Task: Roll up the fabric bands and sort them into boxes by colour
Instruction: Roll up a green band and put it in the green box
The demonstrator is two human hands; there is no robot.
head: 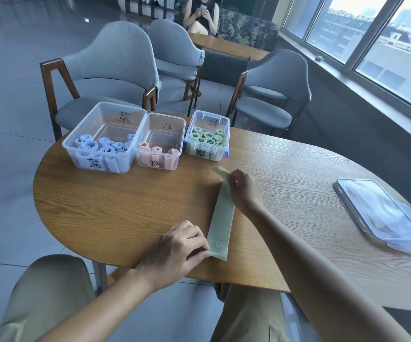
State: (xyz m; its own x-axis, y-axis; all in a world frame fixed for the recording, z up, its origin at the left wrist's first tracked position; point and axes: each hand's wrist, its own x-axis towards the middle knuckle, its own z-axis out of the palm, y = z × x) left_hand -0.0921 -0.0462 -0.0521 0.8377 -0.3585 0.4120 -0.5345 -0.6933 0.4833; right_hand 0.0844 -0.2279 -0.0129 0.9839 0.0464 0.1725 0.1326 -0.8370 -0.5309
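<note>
A green band lies flat and unrolled on the wooden table, running from the near edge away toward the boxes. The left hand sits at its near end, fingers curled, pinching the near left corner beside the printed "30". The right hand is at the far end, its fingers bent and pinching the band's edge, where the tip is lifted and slightly folded over. Three clear boxes stand in a row at the table's far side, each marked with handwriting. The left box holds blue rolls, about ten, though the exact count is hard to tell. The middle box holds about four pink rolls. The right box, with blue clips, is packed with roughly ten green rolls and stands just beyond the band's far end. A stack of clear lids lies at the table's right, well apart from the hands. Three grey chairs stand behind the table, and another person sits farther back holding a phone. Nothing lies between the band and the boxes.
</note>
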